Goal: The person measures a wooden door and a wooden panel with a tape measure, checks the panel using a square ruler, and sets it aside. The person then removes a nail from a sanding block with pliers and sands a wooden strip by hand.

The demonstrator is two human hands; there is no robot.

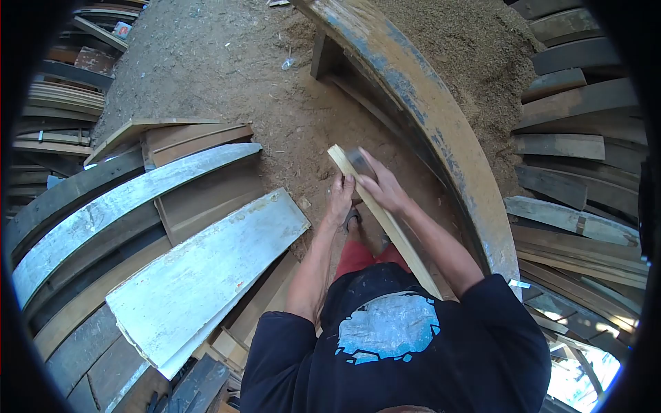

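A long light wooden strip (392,224) runs from between my hands back past my right side. My left hand (340,198) is closed on the strip near its far end, from the left. On the other side, my right hand (383,184) is closed round a dark, blurred block (359,161) that lies against the strip's face. Just right of my hands stands a long bench (441,131) with a worn, paint-stained top.
A white board (213,275) lies on stacked planks at the left, beside a curved whitish plank (138,193). More planks (571,148) are piled at the right. Sawdust (468,62) covers the ground beyond the bench.
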